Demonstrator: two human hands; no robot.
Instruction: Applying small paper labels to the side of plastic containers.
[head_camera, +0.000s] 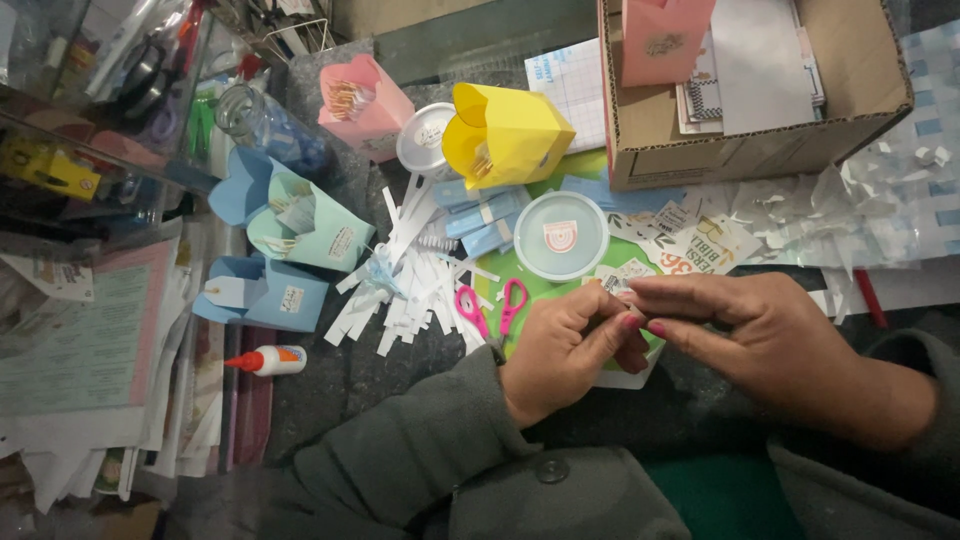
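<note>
grey worktop (340, 385) cluttered, paper strips (400, 285); left hand (560, 350), right hand (760, 335) pinch paper scrap (612, 285), seemingly.

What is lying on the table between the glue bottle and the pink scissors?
In the head view, a loose heap of white paper strips lies between the glue bottle and the pink scissors, on the dark table.

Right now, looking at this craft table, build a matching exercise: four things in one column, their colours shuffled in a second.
Things:
1. scissors handles
2. folded paper box by the cardboard carton
3. glue bottle's cap
4. paper strips heaped on the table

Colours:
A. white
B. yellow
C. pink
D. red

Pairs: 1-C, 2-B, 3-D, 4-A
</note>
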